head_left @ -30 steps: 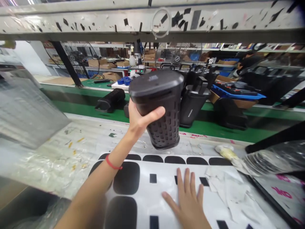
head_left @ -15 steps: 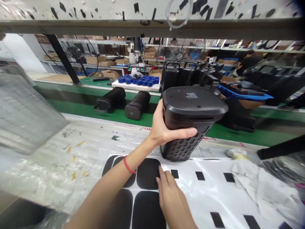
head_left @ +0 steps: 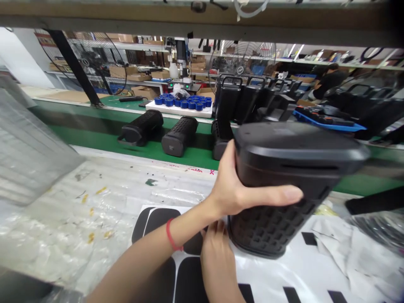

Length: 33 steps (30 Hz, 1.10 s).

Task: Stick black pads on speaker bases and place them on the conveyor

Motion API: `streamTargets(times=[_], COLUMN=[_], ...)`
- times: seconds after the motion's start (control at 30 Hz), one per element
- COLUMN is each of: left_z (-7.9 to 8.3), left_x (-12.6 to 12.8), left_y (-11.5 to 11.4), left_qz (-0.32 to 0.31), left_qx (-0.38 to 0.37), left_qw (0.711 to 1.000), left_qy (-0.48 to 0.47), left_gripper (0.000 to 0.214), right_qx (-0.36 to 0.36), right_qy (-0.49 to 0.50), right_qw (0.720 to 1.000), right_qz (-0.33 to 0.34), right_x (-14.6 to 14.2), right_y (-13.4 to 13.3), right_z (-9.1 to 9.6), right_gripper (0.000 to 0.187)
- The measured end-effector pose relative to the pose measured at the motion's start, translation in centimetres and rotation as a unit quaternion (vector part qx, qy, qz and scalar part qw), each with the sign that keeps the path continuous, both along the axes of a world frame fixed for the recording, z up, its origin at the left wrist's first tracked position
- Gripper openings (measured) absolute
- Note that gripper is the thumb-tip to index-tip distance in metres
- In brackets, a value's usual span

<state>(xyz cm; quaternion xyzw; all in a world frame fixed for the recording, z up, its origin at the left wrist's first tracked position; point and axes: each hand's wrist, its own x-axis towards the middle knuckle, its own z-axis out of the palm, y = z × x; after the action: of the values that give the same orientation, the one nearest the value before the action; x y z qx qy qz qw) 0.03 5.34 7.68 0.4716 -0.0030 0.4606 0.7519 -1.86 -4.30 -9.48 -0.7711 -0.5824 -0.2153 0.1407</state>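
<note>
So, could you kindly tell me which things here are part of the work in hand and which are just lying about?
In use:
left hand gripping black speaker
right hand on pad sheet

Lying about:
belt speakers
blue caps
crumpled paper

A long green belt (head_left: 94, 141) runs across behind the counter (head_left: 104, 185). Two black round speakers (head_left: 141, 127) lie on their sides on the green belt, close together. Past the belt sits a white tray full of little blue caps (head_left: 184, 104). To the right of the tray, tall black boxes with handles (head_left: 227, 99) stand in a row. A blue flat tray (head_left: 331, 120) sits further right. Two round wire fans (head_left: 94, 63) stand far back, near brown cardboard boxes (head_left: 143, 90) on shelves. Clear crinkly plastic (head_left: 63, 219) covers the left part of the counter. Crumpled white paper (head_left: 356, 252) lies at the right.
</note>
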Motion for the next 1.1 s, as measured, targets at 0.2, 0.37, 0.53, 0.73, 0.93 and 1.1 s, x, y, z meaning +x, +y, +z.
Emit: streamTargets(times=[0.2, 0.37, 0.53, 0.73, 0.93, 1.1], left_z=[-0.9, -0.2, 0.0, -0.2, -0.5, -0.3], left_x=[1.1, 0.6, 0.4, 0.6, 1.0, 1.3], left_y=[-0.9, -1.8, -2.3, -2.4, -1.7, -1.1], left_qz=[-0.004, 0.0, -0.003, 0.003, -0.011, -0.008], left_qx=[0.05, 0.096, 0.138, 0.147, 0.142, 0.066], left_qw=[0.999, 0.995, 0.99, 0.989, 0.99, 0.998], left_qy=[0.012, 0.022, 0.017, 0.013, -0.003, 0.002], left_gripper=[0.085, 0.087, 0.086, 0.087, 0.089, 0.088], right_qx=[-0.001, 0.043, 0.087, 0.114, 0.131, 0.196], right_qy=[0.04, 0.113, 0.188, 0.279, 0.44, 0.505], right_qw=[0.999, 0.993, 0.978, 0.949, 0.857, 0.775], right_qz=[0.008, 0.005, 0.026, 0.092, 0.233, 0.325], right_x=[0.5, -0.4, -1.3, -0.5, 0.1, 5.7], right_y=[0.4, 0.2, -0.5, -3.2, -6.9, -8.7], right_z=[-1.7, -4.7, -5.3, -2.9, -0.7, 0.6], right_gripper=[0.036, 0.017, 0.026, 0.042, 0.018, 0.043])
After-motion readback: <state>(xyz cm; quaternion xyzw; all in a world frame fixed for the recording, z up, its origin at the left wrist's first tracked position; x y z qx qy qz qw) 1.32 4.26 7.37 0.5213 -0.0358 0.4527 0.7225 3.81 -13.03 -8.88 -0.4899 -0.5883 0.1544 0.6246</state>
